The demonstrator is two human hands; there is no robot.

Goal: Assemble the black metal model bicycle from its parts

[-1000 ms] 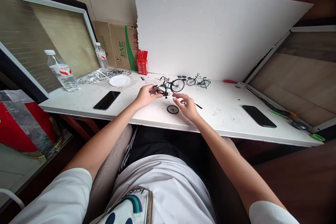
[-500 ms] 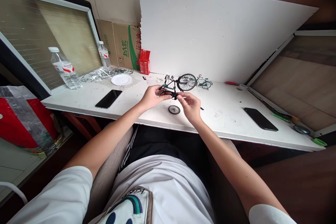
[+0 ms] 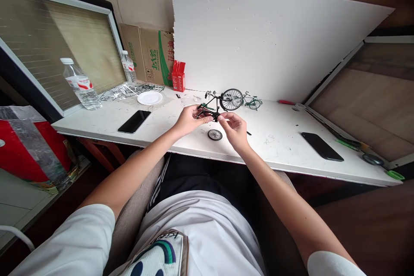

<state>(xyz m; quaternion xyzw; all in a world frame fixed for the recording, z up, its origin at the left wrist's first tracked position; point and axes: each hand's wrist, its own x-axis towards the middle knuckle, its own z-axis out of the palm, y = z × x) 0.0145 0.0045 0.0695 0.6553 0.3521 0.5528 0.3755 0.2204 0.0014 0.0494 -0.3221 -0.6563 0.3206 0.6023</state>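
Note:
A small black model bicycle [image 3: 220, 102] with one spoked wheel fitted is held above the white table [image 3: 274, 146]. My left hand [image 3: 187, 119] is closed on its rear frame. My right hand [image 3: 234, 127] pinches the frame from the other side, fingertips almost meeting those of the left. A loose spoked wheel [image 3: 214, 134] lies flat on the table just below both hands. A finished green model bicycle [image 3: 252, 102] stands behind, near the white foam board [image 3: 274, 43].
Two black phones lie on the table, one on the left [image 3: 134, 121] and one on the right [image 3: 322, 146]. A white dish [image 3: 149, 98], plastic part frames [image 3: 126, 91], two water bottles [image 3: 79, 84], a red carton [image 3: 178, 76] and a cardboard box [image 3: 152, 54] sit at the back left. Tools [image 3: 349, 142] lie at the far right.
My right hand rose from the table and closed on the black bicycle's frame. Both hands lifted the model a little higher.

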